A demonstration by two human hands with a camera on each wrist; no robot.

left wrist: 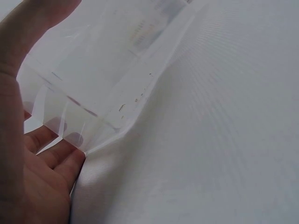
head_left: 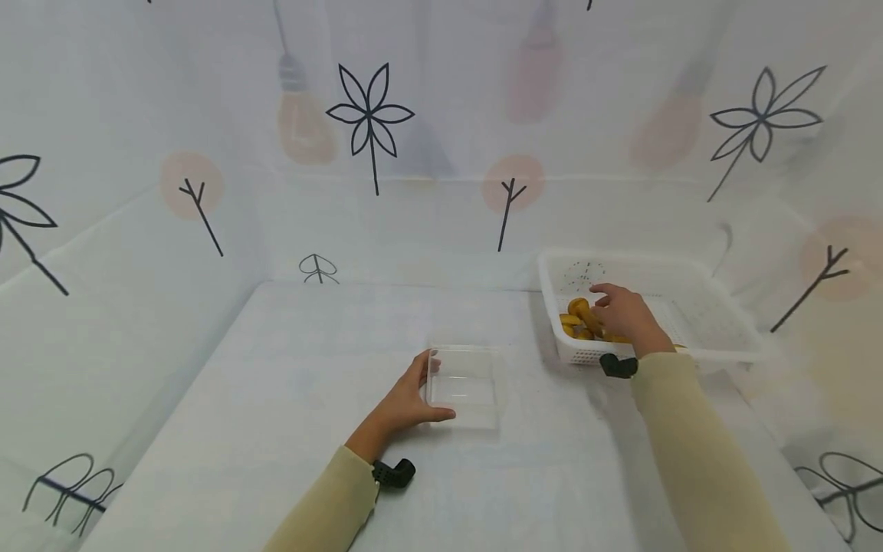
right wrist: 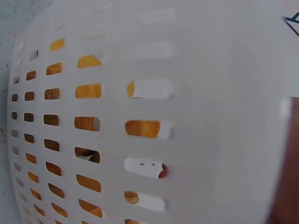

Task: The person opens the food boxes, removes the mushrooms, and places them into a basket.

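Note:
A clear plastic box [head_left: 464, 383] sits on the white-covered table, left of the basket. My left hand [head_left: 407, 399] holds its left side, fingers at the back and thumb by the front corner. In the left wrist view, the fingertips [left wrist: 70, 161] show against the box's transparent wall [left wrist: 107, 107]. My right hand [head_left: 626, 316] reaches over the near wall of a white plastic basket [head_left: 567, 353], fingers extended beside several yellow-brown, mushroom-shaped pieces [head_left: 582, 310]. The basket's slotted wall [right wrist: 224, 116] hides most of that hand in the right wrist view; yellow-brown patches show through the slots.
The basket stands at the table's back right, against the patterned cloth backdrop [head_left: 441, 230]. Its pieces lie towards the left end, and its right part shows bare bottom. White cloth [head_left: 310, 383] covers the table surface around the box.

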